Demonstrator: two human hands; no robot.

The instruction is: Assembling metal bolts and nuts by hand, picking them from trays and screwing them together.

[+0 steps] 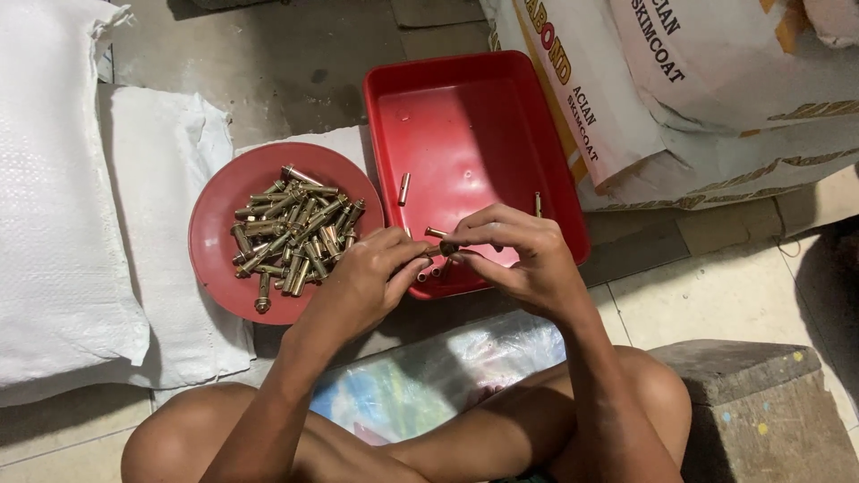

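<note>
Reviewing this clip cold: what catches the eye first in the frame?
The round red plate at left, heaped with brass-coloured anchor bolts, stands out first. Beside it on the right sits a rectangular red tray holding only a few loose pieces. At centre, over the tray's near edge, the left hand and right hand meet on one small bolt.

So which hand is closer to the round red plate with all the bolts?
Left. The left hand sits right beside the round red plate, at its edge. The right hand is farther away, over the red tray.
</note>
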